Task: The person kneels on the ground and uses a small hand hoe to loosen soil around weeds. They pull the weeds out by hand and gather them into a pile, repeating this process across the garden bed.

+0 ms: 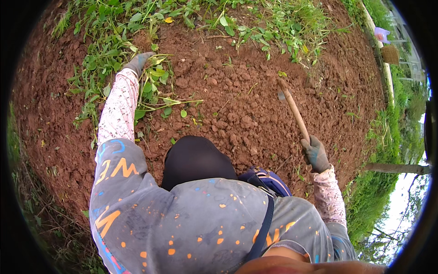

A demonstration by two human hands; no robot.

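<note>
My left hand (pixel 139 63), in a grey work glove, reaches into a row of pulled leafy green plants (pixel 102 61) at the upper left. Its fingers are partly hidden by leaves and stems, so its grip cannot be made out. My right hand (pixel 315 154), gloved too, is closed around the lower end of a wooden-handled hoe (pixel 295 108) at the right. The far end of the hoe, with a bit of its metal blade showing, is over loose reddish-brown soil (pixel 236 102). Cut stems lie on the soil beside my left forearm.
More green weeds (pixel 273 30) lie along the top. A blue shoulder bag (pixel 270 181) hangs by my right side. At the far right, a wicker basket (pixel 390 54) and a light purple plastic bag (pixel 381 35) are by a pale concrete edge (pixel 388 80). A thin trunk (pixel 393 168) is below them.
</note>
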